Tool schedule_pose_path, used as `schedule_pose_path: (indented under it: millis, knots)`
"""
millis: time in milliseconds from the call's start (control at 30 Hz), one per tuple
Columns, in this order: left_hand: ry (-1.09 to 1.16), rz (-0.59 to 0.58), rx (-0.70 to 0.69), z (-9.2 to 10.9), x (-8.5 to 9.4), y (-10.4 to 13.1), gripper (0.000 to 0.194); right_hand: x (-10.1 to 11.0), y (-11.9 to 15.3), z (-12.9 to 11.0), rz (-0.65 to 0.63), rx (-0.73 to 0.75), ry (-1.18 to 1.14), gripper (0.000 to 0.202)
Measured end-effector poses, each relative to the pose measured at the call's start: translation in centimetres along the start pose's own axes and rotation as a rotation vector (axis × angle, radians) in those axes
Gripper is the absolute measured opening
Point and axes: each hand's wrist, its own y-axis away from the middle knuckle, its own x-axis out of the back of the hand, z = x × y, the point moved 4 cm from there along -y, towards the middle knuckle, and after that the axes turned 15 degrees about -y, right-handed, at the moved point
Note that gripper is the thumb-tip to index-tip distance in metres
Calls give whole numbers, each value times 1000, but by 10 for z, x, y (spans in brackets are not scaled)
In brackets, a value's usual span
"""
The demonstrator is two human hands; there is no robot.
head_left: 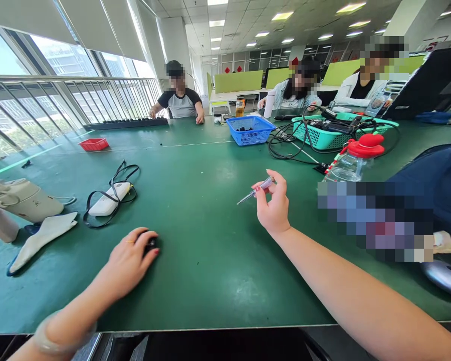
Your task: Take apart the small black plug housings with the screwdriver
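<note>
Pinched narrowly between the thumb and fingers of the right hand, near the centre of the frame, is a slim silvery-purple screwdriver with a thin shaft. Its long axis slopes down to the left, so that the tip points toward the side of the left hand. This left hand, at lower left of centre, closes its thumb and fingers around a small black object; the fingers cover it partly, so I cannot tell its shape. The object lies down and left from the screwdriver tip, well apart from it, with bare green tabletop between them.

Above the left hand lies a white rectangular device with a black cord. Farther up are a small red plastic tray at upper left, and a blue perforated plastic basket right of centre. At upper right stand a turquoise plastic basket with black cables and a clear bottle with red lid.
</note>
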Motion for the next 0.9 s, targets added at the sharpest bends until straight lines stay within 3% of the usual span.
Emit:
schedule_pose_path:
  millis: [133, 267, 400, 633, 900]
  knots:
    - [-125, -27, 216, -76, -2, 3, 48, -1, 0, 2, -19, -8, 15, 39]
    - [-90, -54, 257, -109, -3, 11, 48, -2, 0, 5, -34, -34, 31, 40]
    - [-39, -81, 275, -119, -5, 12, 50, -3, 0, 5, -39, -52, 30, 39]
    - [-56, 72, 85, -114, 7, 11, 34, -4, 1, 3, -50, -54, 28, 39]
    - [-219, 166, -110, -137, -18, 11, 49, -6, 3, 3, -69, -55, 13, 37]
